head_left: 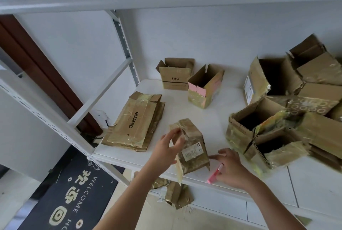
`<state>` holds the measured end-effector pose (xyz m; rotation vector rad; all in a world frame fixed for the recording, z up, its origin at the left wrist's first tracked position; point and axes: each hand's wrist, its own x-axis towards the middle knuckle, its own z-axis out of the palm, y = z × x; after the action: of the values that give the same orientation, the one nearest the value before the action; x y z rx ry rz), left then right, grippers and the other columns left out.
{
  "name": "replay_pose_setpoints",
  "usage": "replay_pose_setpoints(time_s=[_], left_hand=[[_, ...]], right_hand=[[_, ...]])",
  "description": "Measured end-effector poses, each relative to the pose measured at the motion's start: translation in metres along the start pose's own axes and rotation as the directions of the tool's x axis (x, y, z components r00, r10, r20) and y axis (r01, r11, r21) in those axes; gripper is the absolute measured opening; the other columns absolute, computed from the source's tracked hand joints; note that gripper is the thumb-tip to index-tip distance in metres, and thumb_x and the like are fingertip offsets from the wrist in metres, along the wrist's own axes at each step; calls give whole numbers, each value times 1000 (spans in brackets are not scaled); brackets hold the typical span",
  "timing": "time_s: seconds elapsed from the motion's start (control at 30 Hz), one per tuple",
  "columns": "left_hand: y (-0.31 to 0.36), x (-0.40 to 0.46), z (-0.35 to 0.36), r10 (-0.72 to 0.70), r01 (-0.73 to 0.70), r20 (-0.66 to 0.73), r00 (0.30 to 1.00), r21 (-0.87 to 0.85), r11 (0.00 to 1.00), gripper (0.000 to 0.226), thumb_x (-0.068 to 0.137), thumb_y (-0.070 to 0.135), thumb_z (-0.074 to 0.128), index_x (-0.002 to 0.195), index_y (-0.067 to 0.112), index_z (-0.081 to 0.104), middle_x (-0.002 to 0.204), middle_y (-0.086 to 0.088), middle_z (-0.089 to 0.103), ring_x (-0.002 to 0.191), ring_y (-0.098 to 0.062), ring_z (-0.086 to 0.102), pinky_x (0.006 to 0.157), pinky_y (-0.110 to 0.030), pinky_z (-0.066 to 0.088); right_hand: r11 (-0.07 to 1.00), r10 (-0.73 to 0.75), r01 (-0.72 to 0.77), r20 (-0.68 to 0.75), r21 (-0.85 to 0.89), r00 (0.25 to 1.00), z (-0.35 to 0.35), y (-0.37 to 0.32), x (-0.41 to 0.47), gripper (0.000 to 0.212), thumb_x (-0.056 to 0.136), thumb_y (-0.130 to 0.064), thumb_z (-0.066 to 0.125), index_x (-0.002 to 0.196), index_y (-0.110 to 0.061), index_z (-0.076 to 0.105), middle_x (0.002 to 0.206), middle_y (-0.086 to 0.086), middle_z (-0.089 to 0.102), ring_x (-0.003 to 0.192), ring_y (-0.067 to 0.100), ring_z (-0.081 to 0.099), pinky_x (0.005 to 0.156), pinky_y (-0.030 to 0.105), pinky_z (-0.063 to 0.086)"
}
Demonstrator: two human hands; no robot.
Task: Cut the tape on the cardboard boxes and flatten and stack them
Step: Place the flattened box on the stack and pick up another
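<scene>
A small taped cardboard box [194, 148] with a white label lies near the front edge of the white shelf [185, 111]. My left hand [166, 150] pinches a strip of tape or a flap at the box's upper left. My right hand [231, 168] grips a pink utility knife [215, 173] just right of the box, index finger pointing at its lower right corner. A stack of flattened boxes [135, 124], the top one printed "dezone", lies at the shelf's left.
Two open boxes [174, 76] [205, 89] stand at the back of the shelf. A heap of several open taped boxes [286, 111] fills the right side. Cardboard and tape scraps [175, 192] lie below the shelf's front edge. A dark doormat [70, 196] covers the floor at left.
</scene>
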<state>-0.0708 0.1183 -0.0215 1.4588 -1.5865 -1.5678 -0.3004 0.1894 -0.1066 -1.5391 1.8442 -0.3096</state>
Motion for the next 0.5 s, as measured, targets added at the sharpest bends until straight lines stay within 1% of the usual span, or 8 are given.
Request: replay_pose_setpoints(time_s=[0.03, 0.1, 0.17, 0.23, 0.3, 0.37, 0.43, 0.5], left_hand=[[-3, -1, 2, 26, -26, -1, 1000, 2, 1000, 44, 95, 43, 54, 138, 34, 47, 132, -2, 49, 116, -25, 58, 80, -49, 59], [-7, -3, 4, 90, -90, -2, 996, 29, 995, 43, 97, 39, 52, 139, 33, 46, 135, -3, 48, 117, -23, 58, 88, -51, 56], [-9, -6, 4, 135, -136, 15, 991, 37, 990, 37, 98, 33, 52, 135, 36, 49, 136, -4, 46, 116, -23, 60, 89, -49, 57], [-13, -10, 3, 137, -137, 27, 990, 17, 990, 28, 98, 26, 53, 124, 38, 51, 133, -9, 50, 108, -26, 65, 82, -46, 59], [-17, -12, 3, 119, -120, 36, 992, 0, 993, 23, 99, 21, 53, 115, 37, 50, 126, -15, 55, 94, -25, 71, 72, -39, 60], [-18, -15, 5, 112, -112, 31, 993, -14, 994, 20, 99, 21, 54, 112, 35, 49, 124, -19, 56, 88, -23, 73, 67, -34, 59], [-17, -17, 9, 107, -105, 24, 994, -52, 993, 18, 99, 22, 54, 113, 33, 49, 123, -20, 57, 86, -25, 73, 66, -36, 60], [-15, -17, 12, 94, -92, 17, 995, -93, 991, 18, 100, 23, 51, 116, 29, 47, 119, -17, 61, 88, -27, 73, 67, -44, 61]], right_hand=[[994, 6, -8, -20, -108, 1000, 3, 6, -1, 59, 76, -30, 78, 130, -38, 55, 129, -8, 29, 127, 12, 21, 106, 28, 37], [937, -51, 9, -111, -349, 993, 7, 12, -4, 45, 89, -19, 59, 131, -34, 55, 134, -4, 35, 124, 14, 31, 96, 23, 44], [886, -104, 27, -143, -463, 984, 8, 14, -6, 37, 94, -16, 48, 126, -30, 56, 130, -6, 42, 120, 11, 41, 86, 19, 46], [850, -131, 41, -136, -525, 982, 7, 12, -6, 28, 96, -16, 45, 120, -25, 56, 125, -7, 46, 116, 10, 47, 82, 19, 45], [844, -134, 28, -159, -536, 978, 3, 8, -4, 22, 97, -15, 45, 115, -22, 56, 121, -5, 47, 111, 11, 51, 80, 21, 47], [838, -144, -2, -225, -546, 964, -5, 2, -6, 17, 96, -13, 49, 110, -19, 56, 116, -3, 47, 102, 12, 56, 70, 22, 47], [796, -135, -69, -288, -601, 948, -13, -4, -11, 15, 92, -9, 56, 104, -18, 57, 109, -2, 49, 90, 13, 59, 56, 23, 38], [745, -141, -105, -310, -659, 940, -18, -9, -14, 20, 81, -3, 68, 95, -17, 61, 100, 1, 54, 81, 15, 60, 49, 23, 29]])
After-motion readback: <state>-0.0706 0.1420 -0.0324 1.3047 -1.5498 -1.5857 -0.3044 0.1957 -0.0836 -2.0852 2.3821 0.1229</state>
